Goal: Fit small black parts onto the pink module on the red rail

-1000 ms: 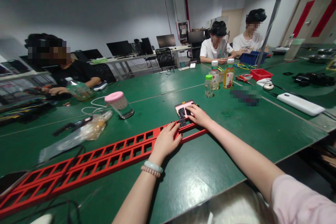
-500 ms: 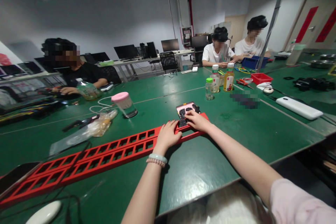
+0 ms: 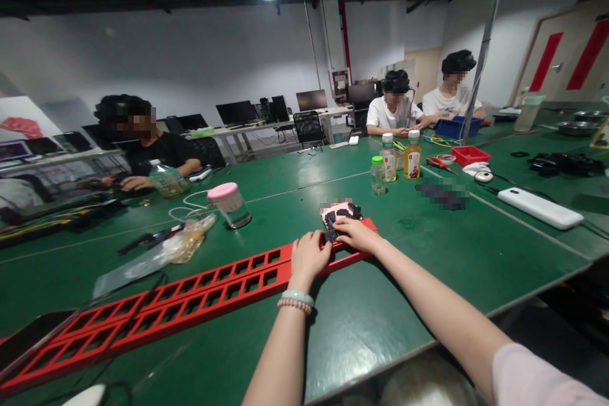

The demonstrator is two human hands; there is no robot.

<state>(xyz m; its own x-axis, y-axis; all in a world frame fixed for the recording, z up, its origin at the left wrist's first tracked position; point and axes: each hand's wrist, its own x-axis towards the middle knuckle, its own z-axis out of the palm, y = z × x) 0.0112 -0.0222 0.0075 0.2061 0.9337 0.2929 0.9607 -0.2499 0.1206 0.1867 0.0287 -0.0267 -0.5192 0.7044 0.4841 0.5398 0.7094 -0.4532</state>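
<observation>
On the green table [image 3: 380,298], my left hand [image 3: 310,255] and, at its two o'clock, right hand [image 3: 358,234] are half-curling beside a black block [image 3: 330,237], hold unclear. I'm favouring light pressure, keeping the red slotted frame [image 3: 286,256] steady.

– See anything at twelve o'clock?
– Yes, see a mesh chair [image 3: 309,128]. Toward two, spot a white-shirted person [image 3: 383,115] near another white-shirted person [image 3: 440,103].
– And at three?
– Find a green-capped bottle [image 3: 379,181], then, farther out, a red tray [image 3: 471,160] and a white oblong device [image 3: 540,207].
– Toward eight?
– Notice a clear plastic bag [image 3: 177,248].
</observation>
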